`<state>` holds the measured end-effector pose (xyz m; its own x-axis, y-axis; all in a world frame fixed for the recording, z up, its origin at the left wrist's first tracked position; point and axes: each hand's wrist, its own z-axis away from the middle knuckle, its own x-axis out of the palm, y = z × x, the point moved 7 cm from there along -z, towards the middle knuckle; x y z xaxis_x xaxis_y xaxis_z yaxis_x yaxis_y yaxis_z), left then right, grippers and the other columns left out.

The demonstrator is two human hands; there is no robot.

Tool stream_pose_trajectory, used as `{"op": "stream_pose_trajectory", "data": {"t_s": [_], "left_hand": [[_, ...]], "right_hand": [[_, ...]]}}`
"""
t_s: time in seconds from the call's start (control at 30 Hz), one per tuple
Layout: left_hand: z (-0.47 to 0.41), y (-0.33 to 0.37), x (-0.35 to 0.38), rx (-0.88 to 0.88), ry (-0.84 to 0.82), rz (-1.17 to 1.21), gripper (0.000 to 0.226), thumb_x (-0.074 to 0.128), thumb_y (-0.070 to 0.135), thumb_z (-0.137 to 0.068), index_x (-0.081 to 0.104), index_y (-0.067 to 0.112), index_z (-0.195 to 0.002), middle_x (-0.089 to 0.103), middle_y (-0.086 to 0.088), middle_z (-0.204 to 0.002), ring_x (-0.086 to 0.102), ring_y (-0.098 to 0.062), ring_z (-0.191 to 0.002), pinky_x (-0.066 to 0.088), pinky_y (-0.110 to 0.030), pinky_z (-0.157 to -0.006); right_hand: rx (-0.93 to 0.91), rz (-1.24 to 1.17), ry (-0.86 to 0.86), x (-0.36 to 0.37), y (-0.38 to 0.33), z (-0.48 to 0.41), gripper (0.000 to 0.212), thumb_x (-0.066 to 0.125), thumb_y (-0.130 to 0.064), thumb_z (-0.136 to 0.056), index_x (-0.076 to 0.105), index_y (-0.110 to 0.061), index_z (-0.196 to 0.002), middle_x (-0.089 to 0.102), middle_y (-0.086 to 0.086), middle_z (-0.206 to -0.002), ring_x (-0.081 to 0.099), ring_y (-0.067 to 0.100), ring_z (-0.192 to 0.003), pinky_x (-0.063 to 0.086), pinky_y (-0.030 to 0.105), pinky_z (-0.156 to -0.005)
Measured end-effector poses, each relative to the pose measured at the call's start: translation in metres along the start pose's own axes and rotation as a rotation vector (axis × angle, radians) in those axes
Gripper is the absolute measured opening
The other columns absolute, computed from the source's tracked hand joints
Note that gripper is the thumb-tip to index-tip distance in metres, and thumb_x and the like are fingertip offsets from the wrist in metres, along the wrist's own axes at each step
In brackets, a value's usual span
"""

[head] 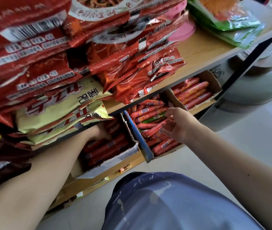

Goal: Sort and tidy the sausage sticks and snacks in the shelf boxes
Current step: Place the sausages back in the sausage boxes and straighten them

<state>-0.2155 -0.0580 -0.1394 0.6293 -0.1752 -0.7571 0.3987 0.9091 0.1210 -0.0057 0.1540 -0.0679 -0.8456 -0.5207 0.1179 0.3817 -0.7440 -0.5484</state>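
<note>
Three open cardboard boxes of red sausage sticks stand on the lower shelf. My left hand (101, 132) reaches under the upper shelf board into the left box (128, 151); its fingers lie on the sausage sticks (108, 146) and are partly hidden in shadow, so the grip is unclear. My right hand (176, 124) hovers over the middle box (146, 150), fingers loosely spread and holding nothing, just above a jumbled heap of thin sausage sticks (150, 113). The right box (215, 82) holds neatly lined thicker sticks (193, 94).
The upper shelf (203, 55) carries stacks of red snack bags (32, 52), yellow bags (62, 110), a pink lid (184, 30) and green packs (231, 20). A pale ceramic jar (256, 80) stands on the floor right of the shelf. My knee in blue cloth (173, 203) fills the foreground.
</note>
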Motion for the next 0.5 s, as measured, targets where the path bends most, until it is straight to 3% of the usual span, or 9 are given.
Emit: {"op": "stream_pose_trajectory", "data": {"t_s": [0.1,0.2,0.27,0.3,0.33,0.43,0.5], "left_hand": [[0.005,0.004,-0.004,0.016,0.051,0.061,0.089,0.081,0.032,-0.075,0.035,0.011,-0.149,0.045,-0.016,-0.146,0.046,-0.03,-0.131,0.04,-0.038,-0.106],[0.015,0.008,-0.02,0.071,0.158,0.212,0.075,0.082,0.02,-0.074,0.046,0.008,-0.138,0.051,-0.014,-0.135,0.05,-0.032,-0.124,0.042,-0.039,-0.103],[0.028,0.015,-0.032,0.154,0.195,0.33,0.025,0.072,0.01,-0.081,0.061,0.009,-0.103,0.059,-0.009,-0.1,0.06,-0.027,-0.095,0.046,-0.032,-0.082],[0.034,0.016,-0.037,0.175,0.216,0.413,0.011,0.067,0.008,-0.084,0.057,0.012,-0.081,0.056,-0.004,-0.08,0.056,-0.02,-0.074,0.043,-0.029,-0.067],[0.04,0.013,-0.042,0.169,0.239,0.513,0.023,0.063,0.009,-0.087,0.05,0.015,-0.069,0.051,0.0,-0.068,0.05,-0.015,-0.061,0.039,-0.028,-0.059],[0.049,0.002,-0.043,0.172,0.068,1.053,0.019,0.054,0.012,-0.096,0.06,0.013,-0.078,0.061,-0.001,-0.07,0.057,-0.01,-0.054,0.048,-0.028,-0.057],[0.061,0.012,-0.039,0.224,-0.166,1.4,0.015,0.049,0.011,-0.096,0.064,0.006,-0.098,0.065,-0.006,-0.082,0.063,-0.013,-0.061,0.056,-0.03,-0.057]], "right_hand": [[-0.038,0.02,-0.014,0.008,-0.004,0.001,0.006,0.061,-0.007,-0.091,0.058,-0.01,-0.096,0.045,0.005,-0.086,0.05,0.018,-0.074,0.053,0.04,-0.097],[-0.088,0.07,-0.031,0.018,-0.008,0.001,0.01,0.061,-0.007,-0.09,0.06,-0.009,-0.099,0.047,0.007,-0.093,0.05,0.022,-0.085,0.053,0.037,-0.091],[-0.112,0.111,-0.079,0.028,-0.009,0.0,0.003,0.06,-0.008,-0.09,0.059,-0.01,-0.091,0.045,0.006,-0.084,0.047,0.019,-0.074,0.054,0.036,-0.084],[-0.119,0.137,-0.106,0.033,-0.008,0.0,0.007,0.059,-0.008,-0.091,0.057,-0.011,-0.085,0.043,0.005,-0.078,0.045,0.018,-0.069,0.053,0.035,-0.081],[-0.122,0.165,-0.131,0.038,-0.007,0.001,0.01,0.059,-0.009,-0.091,0.056,-0.012,-0.082,0.043,0.004,-0.076,0.045,0.018,-0.067,0.053,0.035,-0.079],[-0.158,0.251,-0.248,0.058,-0.004,0.008,0.005,0.061,-0.014,-0.092,0.062,-0.011,-0.096,0.051,0.003,-0.085,0.053,0.02,-0.079,0.053,0.034,-0.076],[-0.207,0.329,-0.341,0.069,-0.002,0.013,0.025,0.065,-0.028,-0.091,0.064,-0.014,-0.112,0.059,0.002,-0.101,0.057,0.019,-0.095,0.051,0.038,-0.089]]}}
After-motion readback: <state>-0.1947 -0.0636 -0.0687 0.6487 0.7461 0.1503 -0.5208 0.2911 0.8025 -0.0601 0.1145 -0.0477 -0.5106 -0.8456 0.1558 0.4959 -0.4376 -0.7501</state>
